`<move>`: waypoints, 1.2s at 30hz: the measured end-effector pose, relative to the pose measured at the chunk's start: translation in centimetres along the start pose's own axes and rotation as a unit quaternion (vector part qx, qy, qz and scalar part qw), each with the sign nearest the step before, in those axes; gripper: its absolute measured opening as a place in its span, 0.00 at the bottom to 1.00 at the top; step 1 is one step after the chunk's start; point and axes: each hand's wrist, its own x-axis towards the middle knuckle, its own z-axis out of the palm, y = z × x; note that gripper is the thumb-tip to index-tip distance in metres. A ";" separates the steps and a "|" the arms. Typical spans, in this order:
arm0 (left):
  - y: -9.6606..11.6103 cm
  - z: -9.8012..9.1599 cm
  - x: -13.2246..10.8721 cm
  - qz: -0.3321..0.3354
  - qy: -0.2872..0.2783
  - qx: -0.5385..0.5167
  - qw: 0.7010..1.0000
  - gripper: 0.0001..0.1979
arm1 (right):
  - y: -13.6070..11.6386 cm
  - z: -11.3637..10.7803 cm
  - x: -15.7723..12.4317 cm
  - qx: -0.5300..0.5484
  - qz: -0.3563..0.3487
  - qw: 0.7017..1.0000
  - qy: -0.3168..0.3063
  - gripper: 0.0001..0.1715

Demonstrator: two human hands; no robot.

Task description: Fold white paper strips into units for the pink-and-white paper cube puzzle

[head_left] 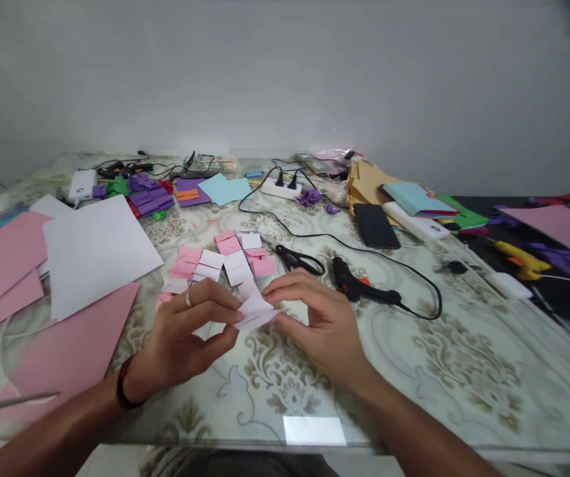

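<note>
A small folded white paper (pixel 254 310) is held between both hands above the patterned table. My left hand (pixel 190 331), with a ring and a dark wristband, pinches its left side. The fingers of my right hand (pixel 317 321) close on its right side. Just beyond the hands lie small folded pink papers (pixel 185 262) and small folded white papers (pixel 238 266). Black-handled scissors (pixel 299 260) rest behind my right hand, their blades partly hidden among the papers. A black glue gun (pixel 359 283) lies to the right of them.
Large white sheets (pixel 99 248) and pink sheets (pixel 73 348) cover the left side. Purple folded papers (pixel 148 199) and a power strip (pixel 281 188) stand farther back. A black phone (pixel 376 226) and a yellow glue gun (pixel 521 260) lie right; a cable loops across the table.
</note>
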 end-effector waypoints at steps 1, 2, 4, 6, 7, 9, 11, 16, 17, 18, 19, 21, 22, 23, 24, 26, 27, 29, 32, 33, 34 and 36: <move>0.0 0.0 -0.1 -0.005 -0.006 0.003 1.000 0.12 | -0.1 0.0 0.1 0.004 -0.009 1.000 -0.003 0.06; 0.0 0.0 -0.2 -0.010 -0.014 0.007 1.000 0.11 | -0.2 0.0 0.2 0.009 -0.018 1.000 -0.004 0.05; 0.0 0.1 -0.4 -0.010 -0.026 0.014 1.000 0.11 | -0.3 0.1 0.3 0.014 -0.030 0.999 -0.006 0.06; -0.2 0.1 -0.7 -0.005 -0.030 0.018 0.999 0.12 | -0.4 0.2 0.2 0.020 -0.039 0.999 -0.011 0.07; -0.3 0.1 -0.8 0.001 -0.029 0.015 0.999 0.13 | -0.4 0.2 0.2 0.024 -0.041 0.999 -0.014 0.08; -0.4 0.0 -0.9 0.018 -0.027 0.006 0.999 0.15 | -0.3 0.3 0.0 0.038 -0.043 0.998 -0.019 0.10; -0.3 -0.1 -0.9 0.028 -0.024 0.000 0.999 0.17 | -0.3 0.3 -0.1 0.054 -0.041 0.998 -0.020 0.10; 0.3 -0.3 -0.6 0.021 -0.023 -0.002 1.000 0.21 | -0.5 0.4 -0.2 0.074 -0.043 0.996 -0.015 0.11; 0.4 -0.4 -0.6 0.023 -0.025 0.001 0.999 0.20 | -0.5 0.5 -0.2 0.074 -0.045 0.996 -0.016 0.11; 0.5 -0.5 -0.6 0.026 -0.027 0.007 0.999 0.19 | -0.5 0.5 -0.3 0.073 -0.047 0.996 -0.016 0.12; 0.5 -0.5 -0.6 0.032 -0.029 0.016 0.999 0.17 | -0.5 0.5 -0.3 0.073 -0.051 0.996 -0.016 0.11; 0.5 -0.6 -0.6 0.048 -0.029 0.036 0.998 0.12 | -0.5 0.5 -0.4 0.075 -0.060 0.995 -0.015 0.11; 0.4 -0.6 -0.6 0.052 -0.028 0.046 0.997 0.10 | -0.4 0.5 -0.4 0.076 -0.064 0.995 -0.014 0.10; 0.4 -0.5 -0.6 0.056 -0.025 0.050 0.997 0.09 | -0.4 0.5 -0.4 0.078 -0.066 0.995 -0.014 0.09; 0.4 -0.5 -0.6 0.056 -0.023 0.047 0.997 0.08 | -0.4 0.5 -0.3 0.079 -0.067 0.995 -0.015 0.08; 0.4 -0.4 -0.5 0.053 -0.015 0.028 0.998 0.08 | -0.4 0.5 -0.3 0.079 -0.069 0.994 -0.015 0.07; 0.4 -0.3 -0.5 0.049 -0.012 0.018 0.999 0.08 | -0.5 0.6 -0.3 0.080 -0.072 0.994 -0.013 0.07; 0.5 -0.2 -0.4 0.039 -0.009 0.002 0.999 0.07 | -0.6 0.6 -0.4 0.083 -0.075 0.994 -0.010 0.06; 0.4 0.2 -0.7 0.016 0.004 -0.031 0.999 0.08 | -0.6 0.7 -0.5 0.099 -0.048 0.994 -0.012 0.07; 0.4 0.3 -0.8 0.004 0.012 -0.043 0.999 0.09 | -0.6 0.7 -0.5 0.107 -0.029 0.994 -0.014 0.08; 0.4 0.4 -0.9 -0.009 0.019 -0.051 0.998 0.11 | -0.5 0.7 -0.5 0.113 -0.006 0.993 -0.018 0.08; 0.3 0.5 -1.1 -0.036 0.024 -0.045 0.998 0.13 | -0.4 0.7 -0.5 0.116 0.032 0.992 -0.032 0.06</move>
